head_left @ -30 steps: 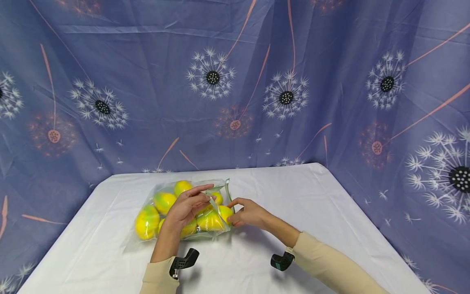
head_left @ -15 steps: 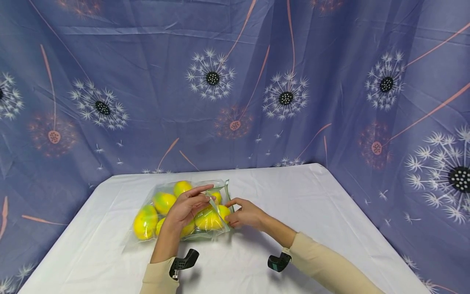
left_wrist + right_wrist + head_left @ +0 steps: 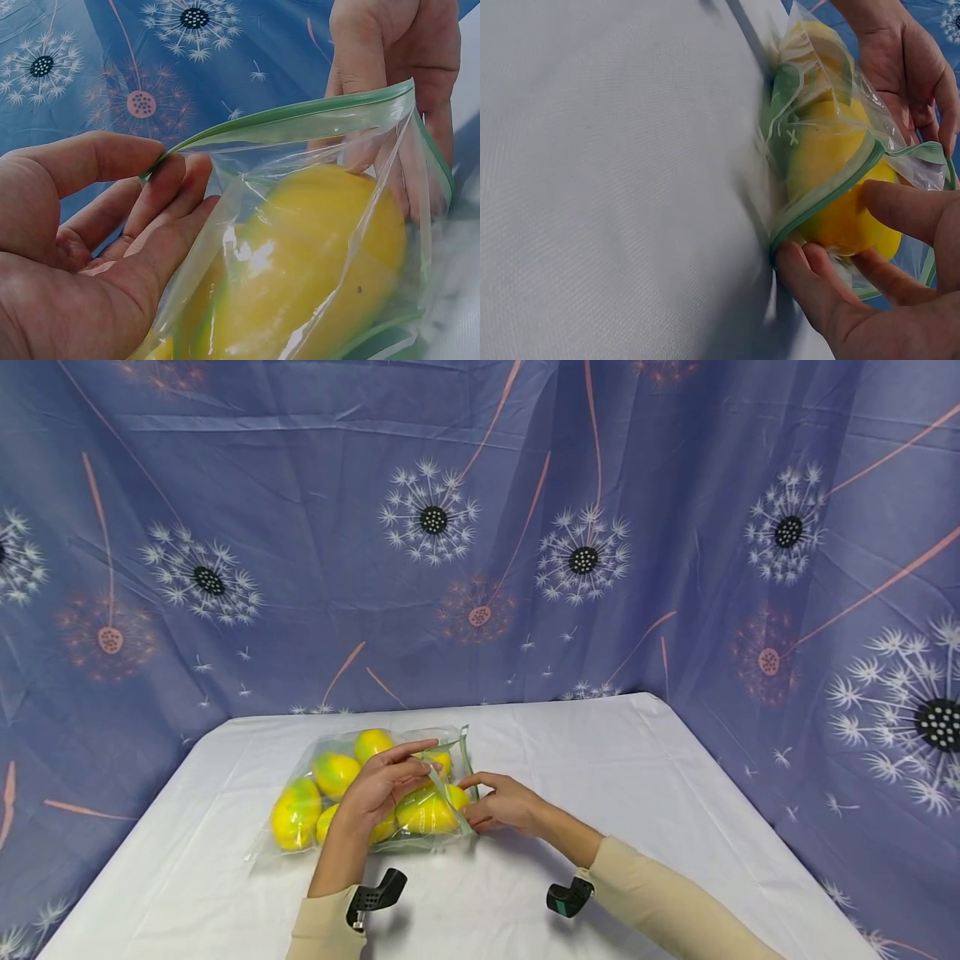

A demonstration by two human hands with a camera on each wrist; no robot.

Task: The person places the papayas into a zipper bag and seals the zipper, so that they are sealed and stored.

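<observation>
A clear zip bag (image 3: 463, 745) with green closure strips lies on the table, holding several yellow-green mangoes. My left hand (image 3: 378, 789) reaches over the bag and holds its mouth raised; in the left wrist view its fingers pinch the green zip edge (image 3: 300, 112). At the bag's opening, my right hand (image 3: 504, 806) holds the end of a mango (image 3: 426, 812), most of which lies inside. In the right wrist view the thumb presses the mango (image 3: 832, 199) and fingertips touch its underside and the lower green strip.
A white cloth (image 3: 600, 760) covers the table. Behind and beside it hangs a blue curtain (image 3: 337, 568) with a dandelion pattern. Black camera mounts (image 3: 377, 893) are worn at both wrists.
The right hand has shifted slightly left, and the mango it touches sits a little deeper in the bag. The left hand has hardly moved.
</observation>
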